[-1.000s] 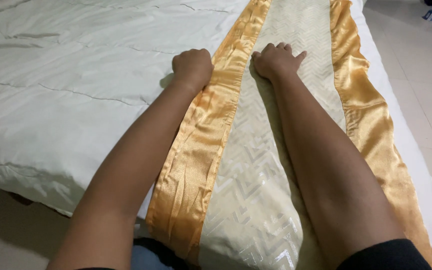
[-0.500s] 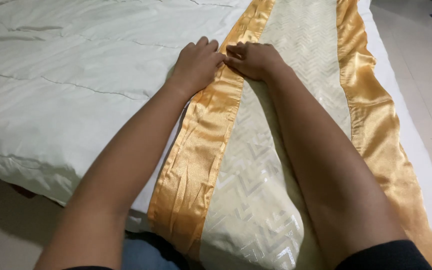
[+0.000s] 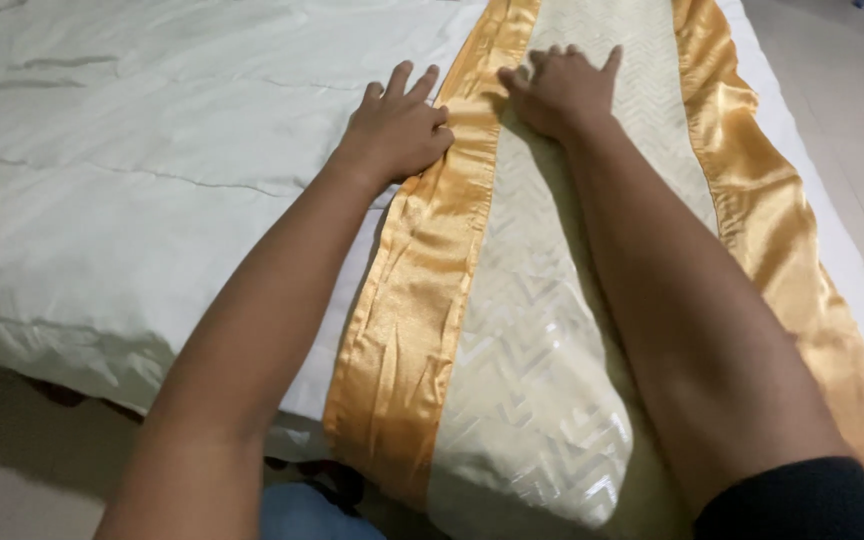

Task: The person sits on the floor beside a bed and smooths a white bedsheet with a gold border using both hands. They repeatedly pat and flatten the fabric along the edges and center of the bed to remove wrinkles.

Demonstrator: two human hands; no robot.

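Across the upper middle of the frame both hands lie flat on the bed; the left hand (image 3: 397, 125) rests on the white duvet (image 3: 152, 150) with fingers spread and loosely extended, gripping nothing, its fingertips touching the left gold satin border (image 3: 422, 270) of the bed runner (image 3: 542, 330); the right hand (image 3: 562, 90) presses open-palmed on the cream zigzag centre, fingers splayed, holding nothing; half a second ago the two hands sat almost touching over that gold border, and now they have drawn apart, the right further toward the upper right; the runner stretches from lower centre to top, its right gold border (image 3: 772, 220) near the bed's edge.
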